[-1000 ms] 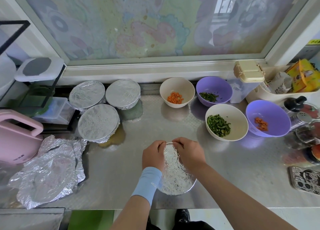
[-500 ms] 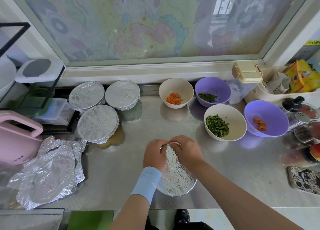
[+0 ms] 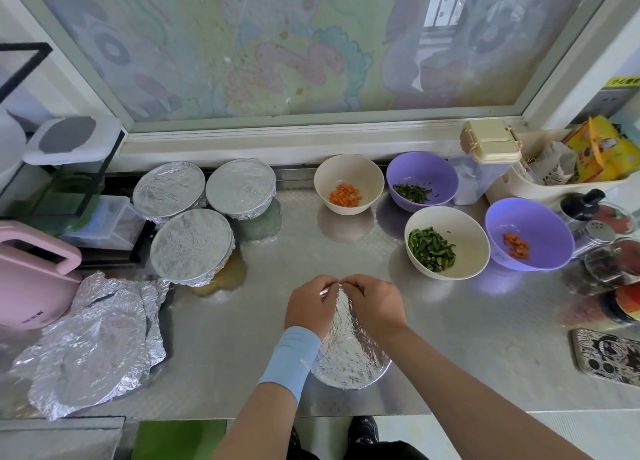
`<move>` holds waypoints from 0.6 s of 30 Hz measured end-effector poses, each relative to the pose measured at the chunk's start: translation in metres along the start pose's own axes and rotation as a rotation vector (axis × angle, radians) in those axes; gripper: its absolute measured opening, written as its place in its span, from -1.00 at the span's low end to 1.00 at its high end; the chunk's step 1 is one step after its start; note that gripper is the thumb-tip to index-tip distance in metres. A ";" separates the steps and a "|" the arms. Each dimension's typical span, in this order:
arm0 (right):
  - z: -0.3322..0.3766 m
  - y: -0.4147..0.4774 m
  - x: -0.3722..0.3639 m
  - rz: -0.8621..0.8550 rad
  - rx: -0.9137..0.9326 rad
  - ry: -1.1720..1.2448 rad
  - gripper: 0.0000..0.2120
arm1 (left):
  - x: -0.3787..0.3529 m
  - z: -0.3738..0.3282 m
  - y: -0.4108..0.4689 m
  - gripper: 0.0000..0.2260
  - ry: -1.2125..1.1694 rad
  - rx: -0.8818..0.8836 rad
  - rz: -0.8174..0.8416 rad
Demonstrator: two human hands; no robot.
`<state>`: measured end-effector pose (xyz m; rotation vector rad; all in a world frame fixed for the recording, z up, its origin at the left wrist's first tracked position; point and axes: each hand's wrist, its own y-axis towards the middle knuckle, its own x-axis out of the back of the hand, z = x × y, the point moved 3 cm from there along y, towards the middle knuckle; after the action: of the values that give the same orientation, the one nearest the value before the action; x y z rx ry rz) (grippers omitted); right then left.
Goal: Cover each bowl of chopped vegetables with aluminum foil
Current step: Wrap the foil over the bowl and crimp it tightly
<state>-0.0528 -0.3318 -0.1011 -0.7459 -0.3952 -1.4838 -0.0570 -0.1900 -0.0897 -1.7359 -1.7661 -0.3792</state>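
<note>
A foil-covered bowl point(image 3: 349, 359) sits near the counter's front edge. My left hand point(image 3: 310, 307) and my right hand point(image 3: 375, 303) both pinch the foil at the bowl's far rim, fingertips almost touching. Three foil-covered bowls point(image 3: 192, 248) stand at the back left. Uncovered at the back right are a cream bowl of carrot point(image 3: 348, 182), a purple bowl of green strips point(image 3: 422, 180), a cream bowl of green strips point(image 3: 446, 243) and a purple bowl of carrot point(image 3: 528, 234).
Crumpled foil sheets point(image 3: 93, 342) lie at the front left beside a pink appliance point(image 3: 31, 279). Jars and shakers point(image 3: 606, 251) crowd the right edge, with a phone point(image 3: 606, 355) in front of them. A white tub point(image 3: 554, 179) stands at the back right.
Both hands have kept working the foil at the bowl's far rim, fingertips drawing closer together. Nothing else moved.
</note>
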 end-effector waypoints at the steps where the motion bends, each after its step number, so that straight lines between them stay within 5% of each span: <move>1: 0.000 0.001 0.000 0.010 0.009 0.010 -0.86 | -0.001 0.001 0.000 -0.86 -0.019 0.005 0.011; 12: -0.005 0.003 0.004 0.034 -0.026 -0.033 -0.85 | -0.006 0.008 -0.014 -0.85 -0.093 0.162 -0.148; 18: -0.003 0.004 0.003 0.069 0.012 -0.032 -0.85 | -0.003 0.004 -0.005 -0.88 0.030 0.088 -0.045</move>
<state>-0.0496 -0.3360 -0.1025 -0.7672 -0.3986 -1.4057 -0.0627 -0.1905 -0.0930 -1.6242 -1.7765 -0.3398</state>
